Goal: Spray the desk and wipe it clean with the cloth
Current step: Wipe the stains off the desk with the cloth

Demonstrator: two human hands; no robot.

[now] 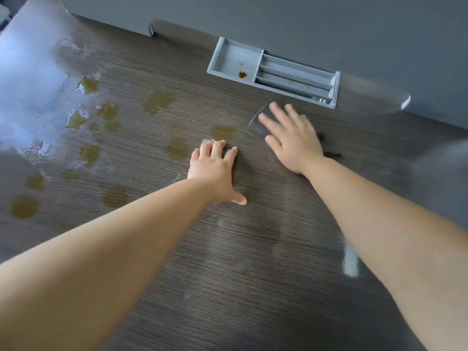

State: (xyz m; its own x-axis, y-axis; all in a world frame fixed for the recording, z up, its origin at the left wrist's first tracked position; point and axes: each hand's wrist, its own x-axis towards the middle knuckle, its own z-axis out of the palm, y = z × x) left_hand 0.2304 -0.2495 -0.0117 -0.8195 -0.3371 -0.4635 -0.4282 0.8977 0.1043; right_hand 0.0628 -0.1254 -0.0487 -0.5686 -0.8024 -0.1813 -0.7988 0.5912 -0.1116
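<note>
Presses the dark cloth (257, 124) flat against the surface (228, 262) with the right grip (293, 140), fingers straight and spread, just before the grey tray (234, 57). Rests the left grip (215, 171) nearby, fingers arched, tips on the surface, holding nothing. Shows yellow-brown stains (157, 101) further left.

- Grey panel (329, 26) runs along the far edge of the dark wood-grain desk (228, 249).
- Grey plastic tray (235, 57) sits recessed against that panel, slotted compartments on its right side.
- Bright glare (22, 84) washes the desk's left end.
</note>
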